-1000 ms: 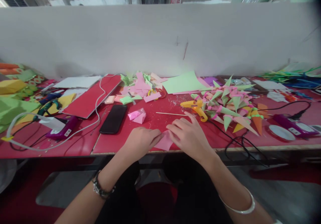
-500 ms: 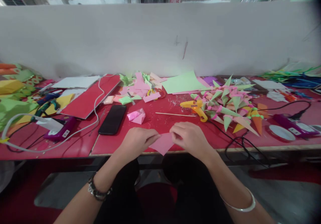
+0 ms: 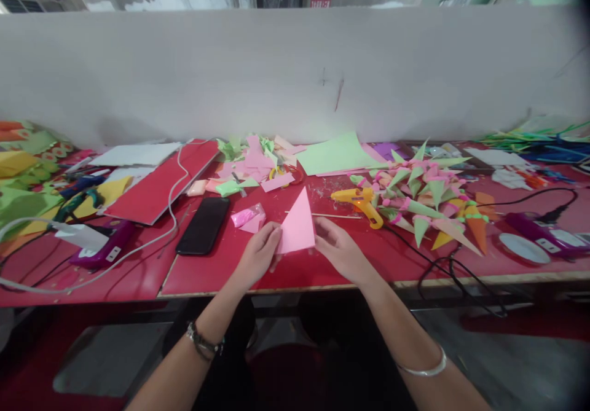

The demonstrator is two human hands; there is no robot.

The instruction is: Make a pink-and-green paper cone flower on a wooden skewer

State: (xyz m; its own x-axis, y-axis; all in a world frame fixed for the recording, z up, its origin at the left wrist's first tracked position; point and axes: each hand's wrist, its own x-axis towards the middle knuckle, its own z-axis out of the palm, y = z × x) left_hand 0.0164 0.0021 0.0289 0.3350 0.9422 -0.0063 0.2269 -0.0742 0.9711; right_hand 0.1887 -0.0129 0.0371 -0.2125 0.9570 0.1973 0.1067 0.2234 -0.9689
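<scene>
A pink piece of paper (image 3: 297, 227) stands upright between my two hands above the table's front part, its pointed corner facing up. My left hand (image 3: 260, 251) grips its lower left edge between thumb and fingers. At the right edge, my right hand (image 3: 338, 248) holds the paper, with its fingers partly hidden behind the sheet. Behind the paper lies a thin wooden stick (image 3: 338, 216), partly covered. A yellow glue gun (image 3: 359, 202) rests to the right, beside a heap of green and pink paper cones (image 3: 426, 193).
Left of my hands lie a black phone (image 3: 203, 227) and a small pink packet (image 3: 249, 216). Paper scraps (image 3: 253, 162) and a green sheet (image 3: 336, 153) lie further back. Purple power strips (image 3: 104, 245) with cables sit at both sides. A white partition (image 3: 207, 73) stands behind.
The pink paper has been raised and turned, from lying low with its corner toward me to standing with a corner up. Both hands have shifted to its sides.
</scene>
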